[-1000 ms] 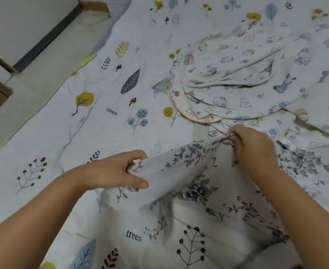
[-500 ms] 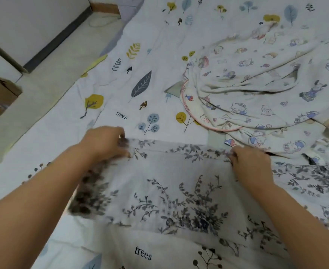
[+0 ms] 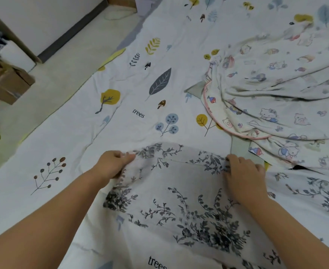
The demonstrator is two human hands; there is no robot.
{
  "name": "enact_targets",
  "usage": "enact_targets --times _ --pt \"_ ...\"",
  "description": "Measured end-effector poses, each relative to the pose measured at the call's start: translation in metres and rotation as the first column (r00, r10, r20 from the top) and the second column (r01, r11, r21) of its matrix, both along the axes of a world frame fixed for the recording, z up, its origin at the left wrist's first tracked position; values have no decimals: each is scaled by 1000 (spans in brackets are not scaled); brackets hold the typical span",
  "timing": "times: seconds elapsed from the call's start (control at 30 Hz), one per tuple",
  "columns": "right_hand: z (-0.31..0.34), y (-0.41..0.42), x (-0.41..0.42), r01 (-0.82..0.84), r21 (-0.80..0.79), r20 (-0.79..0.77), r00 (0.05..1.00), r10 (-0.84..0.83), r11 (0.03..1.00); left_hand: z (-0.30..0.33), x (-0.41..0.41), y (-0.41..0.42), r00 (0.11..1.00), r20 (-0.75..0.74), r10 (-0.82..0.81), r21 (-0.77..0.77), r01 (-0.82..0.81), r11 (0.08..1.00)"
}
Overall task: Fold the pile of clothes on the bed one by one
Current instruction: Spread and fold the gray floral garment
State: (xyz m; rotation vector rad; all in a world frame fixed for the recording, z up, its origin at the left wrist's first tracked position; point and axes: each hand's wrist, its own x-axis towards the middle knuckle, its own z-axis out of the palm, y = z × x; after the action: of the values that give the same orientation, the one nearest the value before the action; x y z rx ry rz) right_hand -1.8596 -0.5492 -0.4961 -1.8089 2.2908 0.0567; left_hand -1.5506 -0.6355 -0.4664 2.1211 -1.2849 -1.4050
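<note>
Two hands at the far edge of the floral garment: left hand gripping one corner, right hand pinching the other. Lowered from a second ago, now spread flat on the leaf-print bedsheet, ready for folding. Beyond, upper right, cartoon-print clothes pile waiting.

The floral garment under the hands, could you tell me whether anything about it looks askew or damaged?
No damage shows. The floral garment lies bunched and wrinkled, its far edge uneven between the left hand and right hand.
</note>
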Motion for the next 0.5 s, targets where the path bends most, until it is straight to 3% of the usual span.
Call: enact_targets --times 0.1,0.17,0.23,0.27,0.33,0.43,0.5 --pt "9 -2 -5 73 -191 105 993 -54 979 10 12 0 998 -48 37 -313 -50 948" --pt "14 5 -8 72 -282 144 989 -32 957 13 23 3 999 -13 48 -407 -49 912" --pt "14 12 -8 -51 -249 119 989 83 967 8 27 9 997 74 -33 -278 52 959" --pt "13 15 -8 -112 -160 101 987 129 981 3 26 12 995 69 -70 -164 80 983" --pt "7 15 -8 -155 -8 81 985 155 988 -2 23 9 1000 12 -24 -6 24 1000" --pt "5 5 -8 -79 -86 158 983 92 993 -3 9 -15 985 130 110 -22 -108 994" --pt "4 -3 -11 -16 -124 132 991 33 992 -5 -3 -33 958 284 50 -60 -34 998"
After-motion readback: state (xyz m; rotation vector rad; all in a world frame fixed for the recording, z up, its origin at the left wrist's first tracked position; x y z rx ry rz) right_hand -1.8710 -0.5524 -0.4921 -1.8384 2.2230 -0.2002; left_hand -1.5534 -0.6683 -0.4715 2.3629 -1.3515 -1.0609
